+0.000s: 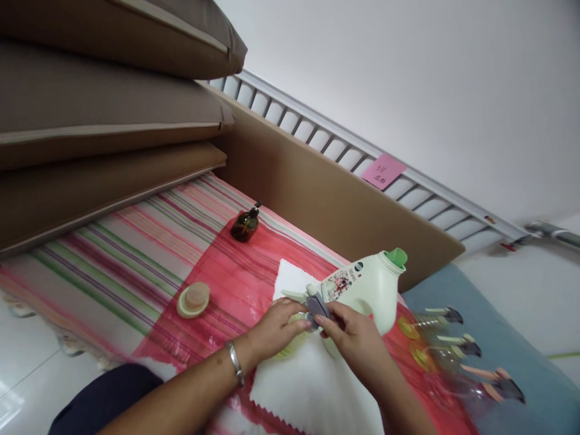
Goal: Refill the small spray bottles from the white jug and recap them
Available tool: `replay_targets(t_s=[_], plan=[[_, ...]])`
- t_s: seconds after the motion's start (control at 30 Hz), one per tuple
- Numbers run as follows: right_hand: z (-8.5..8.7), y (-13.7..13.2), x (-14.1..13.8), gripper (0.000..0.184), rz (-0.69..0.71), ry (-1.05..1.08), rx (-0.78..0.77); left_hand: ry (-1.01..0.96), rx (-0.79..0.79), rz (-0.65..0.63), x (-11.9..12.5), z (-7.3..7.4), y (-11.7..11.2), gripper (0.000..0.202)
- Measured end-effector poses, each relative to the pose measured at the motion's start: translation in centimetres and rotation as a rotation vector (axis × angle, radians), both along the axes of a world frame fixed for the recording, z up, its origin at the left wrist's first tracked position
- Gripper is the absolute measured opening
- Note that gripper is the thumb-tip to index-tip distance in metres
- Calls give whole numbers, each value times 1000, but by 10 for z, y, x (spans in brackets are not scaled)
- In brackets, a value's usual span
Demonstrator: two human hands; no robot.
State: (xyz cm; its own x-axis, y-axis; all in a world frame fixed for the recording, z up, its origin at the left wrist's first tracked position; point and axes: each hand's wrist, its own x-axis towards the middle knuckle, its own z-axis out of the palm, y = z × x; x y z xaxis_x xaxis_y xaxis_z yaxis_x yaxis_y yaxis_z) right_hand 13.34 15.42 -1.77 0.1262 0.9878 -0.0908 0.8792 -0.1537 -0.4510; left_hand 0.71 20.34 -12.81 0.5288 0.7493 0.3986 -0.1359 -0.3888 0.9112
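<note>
Both hands work at a spray bottle with a grey trigger head (318,307) and a yellow-green body (293,345), partly hidden by my hands. My left hand (278,329), with a silver bracelet at its wrist, closes around the neck area. My right hand (353,332) pinches the grey trigger. Under them lies a white cloth (312,386) with a zigzag edge. Just behind my right hand stands a pale green jug (378,287) with a brighter green piece (397,257) at its mouth.
A round lidded container (193,299) and a dark amber pump bottle (245,225) stand on red plastic sheeting over a striped cloth (136,241). At right lie several spray bottles (453,347), blurred. Cushions (109,109) rise at left; a brown board (326,175) bounds the back.
</note>
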Motion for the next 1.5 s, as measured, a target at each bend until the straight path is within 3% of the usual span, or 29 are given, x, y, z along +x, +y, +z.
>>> replay_targets(t_s=[0.13, 0.2, 0.3, 0.37, 0.53, 0.63, 0.7, 0.77, 0.83, 0.9, 0.93, 1.07, 1.13, 1.23, 1.3, 1.43, 1.5], plan=[[1, 0, -1, 22, -10, -7, -1, 35, 3, 115, 2, 2, -4, 54], [2, 0, -1, 23, 6, -40, 10, 39, -41, 144, 3, 3, -3, 49], [3, 1, -2, 23, 14, -41, 2, -16, -61, -43, 1, 4, 3, 28], [3, 1, -2, 23, 2, -19, -10, -32, -50, -166, -1, 5, 6, 23], [4, -1, -4, 22, -14, -18, 7, -61, -185, -1, 0, 2, 6, 46], [4, -1, -4, 23, -20, 0, 5, -126, -252, -161, -1, 3, 8, 27], [3, 0, -3, 24, -28, 2, 7, -110, -243, -237, -2, 5, 9, 31], [3, 1, -3, 23, -30, 1, 13, -55, -208, -155, -1, 6, 5, 38], [3, 1, -3, 22, -23, 3, 16, 15, -192, 6, 1, 4, 1, 55], [2, 0, -3, 23, -12, 3, 22, 17, -220, 70, 3, 2, 1, 56], [2, 0, -3, 23, -11, 3, 19, -18, -238, 17, 3, 1, 4, 47], [2, -1, -3, 22, -21, 31, 0, -115, -289, -389, -3, 3, 18, 24], [2, -1, -2, 22, -21, 29, 5, -99, -299, -355, -5, 6, 18, 27], [1, -1, -2, 22, -26, 18, 14, -88, -289, -125, -2, 8, 11, 48], [0, -1, -2, 22, -21, 5, 16, -108, -299, -56, 1, 8, 8, 49], [0, 1, -1, 21, -39, 48, -2, -133, -304, -292, 0, 5, 14, 21], [0, 1, 0, 21, -52, 54, -3, -112, -281, -296, 0, 4, 14, 23]])
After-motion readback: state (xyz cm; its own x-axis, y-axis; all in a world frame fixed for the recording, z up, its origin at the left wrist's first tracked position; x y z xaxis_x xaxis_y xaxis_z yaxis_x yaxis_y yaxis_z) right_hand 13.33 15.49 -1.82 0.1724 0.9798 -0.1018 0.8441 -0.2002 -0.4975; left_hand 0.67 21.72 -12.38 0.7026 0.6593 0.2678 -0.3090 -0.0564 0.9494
